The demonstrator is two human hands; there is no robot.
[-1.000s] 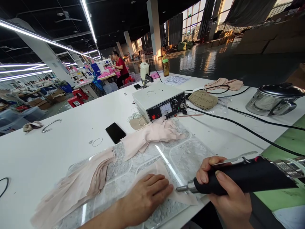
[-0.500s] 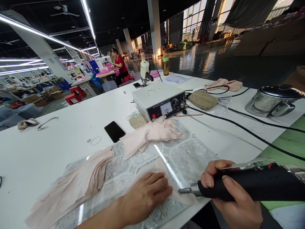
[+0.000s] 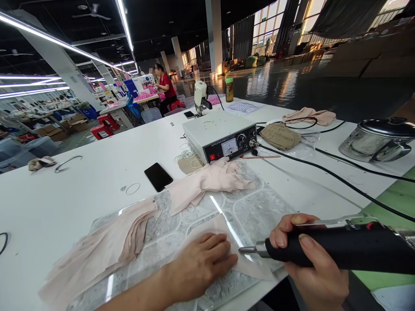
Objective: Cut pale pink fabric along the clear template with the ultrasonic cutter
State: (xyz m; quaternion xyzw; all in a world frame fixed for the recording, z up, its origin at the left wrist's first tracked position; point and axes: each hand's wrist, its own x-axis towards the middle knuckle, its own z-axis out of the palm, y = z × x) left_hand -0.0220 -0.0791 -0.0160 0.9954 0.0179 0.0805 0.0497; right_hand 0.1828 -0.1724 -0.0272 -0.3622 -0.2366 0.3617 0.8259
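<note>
My left hand (image 3: 202, 263) lies palm down on a thin pale pink fabric piece (image 3: 216, 223), pressing it against a clear-topped, marble-patterned sheet (image 3: 259, 211). Its fingers are stretched out and hold nothing. In my right hand (image 3: 319, 263) is a black handheld ultrasonic tool (image 3: 337, 244) with a pointed metal tip. The tip is at the fabric, just right of my left fingertips; whether it touches cannot be made out. A fanned stack of similar pink pieces (image 3: 106, 248) lies to the left. Behind my left hand is a bunched pink pile (image 3: 207, 181).
Behind the sheet stands a control box (image 3: 218, 134) with a dial and a black cable (image 3: 317, 168) running right. A phone (image 3: 158, 177), brown fabric pieces (image 3: 280, 136), a glass pot (image 3: 372, 142) and a bottle (image 3: 229, 90) are on the white table. A person in red sits farther back.
The tool tip has moved slightly left and up along the fabric, closer to my left fingers. My left hand still rests on the fabric. The view has shifted a little.
</note>
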